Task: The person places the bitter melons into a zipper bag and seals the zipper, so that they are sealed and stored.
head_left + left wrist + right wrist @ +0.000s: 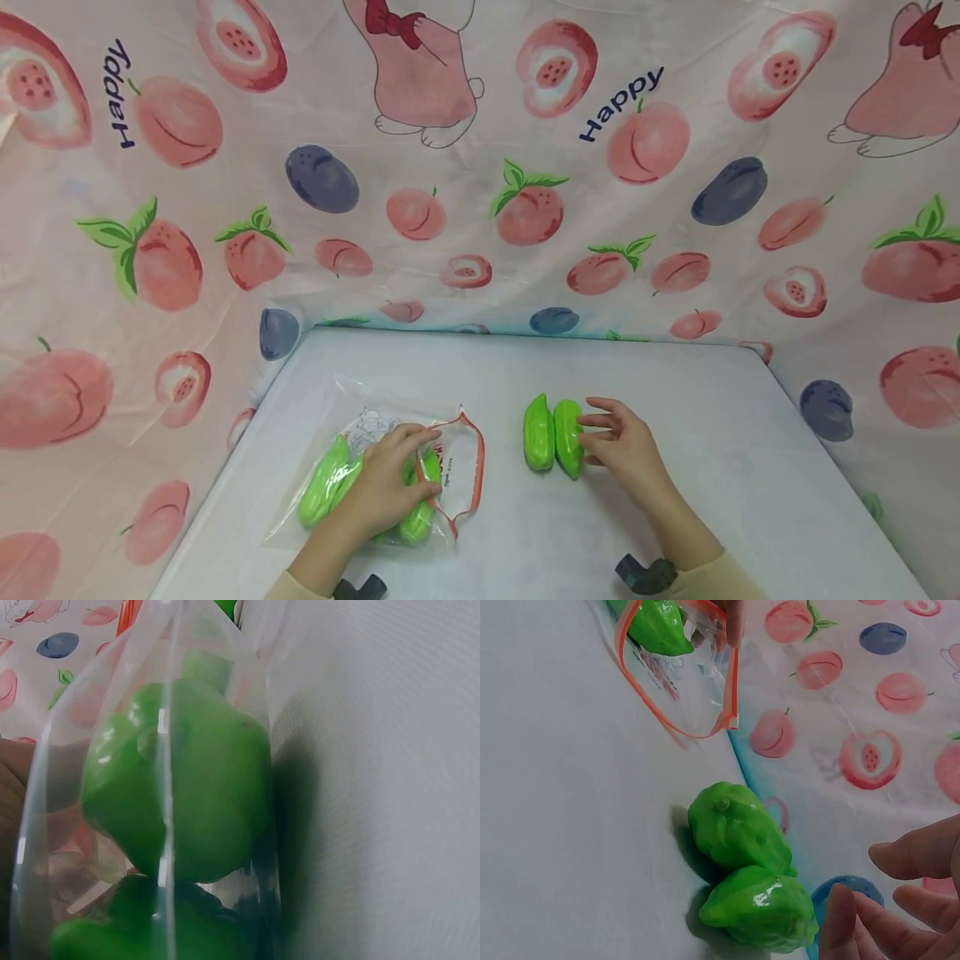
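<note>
White tabletop (750, 458) bears gourds (538, 433) beside right grip (621, 437).

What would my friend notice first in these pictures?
Likely the two bright green vegetables side by side on the white table, near the right hand. Next, the clear, red-edged bag holding more green ones, beneath the left hand. Behind the table hangs pink cloth printed with fruit.

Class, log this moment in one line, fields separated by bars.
left hand: touching clear zip bag, mouth open | right hand: beside two green gourds on white tabletop | bag contents: more gourds
</note>
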A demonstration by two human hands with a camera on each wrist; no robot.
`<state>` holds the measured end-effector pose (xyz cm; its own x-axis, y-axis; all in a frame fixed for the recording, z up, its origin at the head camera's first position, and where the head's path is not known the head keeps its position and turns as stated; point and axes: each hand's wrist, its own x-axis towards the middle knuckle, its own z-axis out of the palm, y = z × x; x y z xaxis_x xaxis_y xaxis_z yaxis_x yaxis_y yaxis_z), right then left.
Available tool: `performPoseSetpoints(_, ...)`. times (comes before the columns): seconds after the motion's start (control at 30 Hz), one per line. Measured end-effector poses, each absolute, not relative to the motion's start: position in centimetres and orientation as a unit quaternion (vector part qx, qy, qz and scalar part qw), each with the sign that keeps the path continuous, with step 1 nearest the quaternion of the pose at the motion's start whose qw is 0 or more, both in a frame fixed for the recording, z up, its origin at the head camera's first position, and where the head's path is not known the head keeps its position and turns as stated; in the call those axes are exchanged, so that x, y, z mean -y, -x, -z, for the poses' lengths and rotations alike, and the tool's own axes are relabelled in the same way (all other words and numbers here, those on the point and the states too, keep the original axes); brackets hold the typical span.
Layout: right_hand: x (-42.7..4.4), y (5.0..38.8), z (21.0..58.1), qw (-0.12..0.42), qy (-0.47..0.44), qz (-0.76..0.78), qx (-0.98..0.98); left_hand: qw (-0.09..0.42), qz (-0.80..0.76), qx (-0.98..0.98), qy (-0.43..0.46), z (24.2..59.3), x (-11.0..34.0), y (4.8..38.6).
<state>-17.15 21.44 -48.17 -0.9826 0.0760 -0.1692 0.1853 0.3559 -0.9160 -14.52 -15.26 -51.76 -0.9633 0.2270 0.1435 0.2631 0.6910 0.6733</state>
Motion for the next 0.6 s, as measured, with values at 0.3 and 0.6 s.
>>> performPoseSetpoints(0.3,-22.0,17.4,48.8,0.046,-0.091,0.546,-0.831,0.022,0.372,0.919,0.133,51.7,15.2,14.5)
performPoseSetpoints(0.6,-22.5,18.0,49.7,0.044,-0.093,0.542,-0.834,0.022,0.37,0.919,0.132,51.7,15.2,14.5)
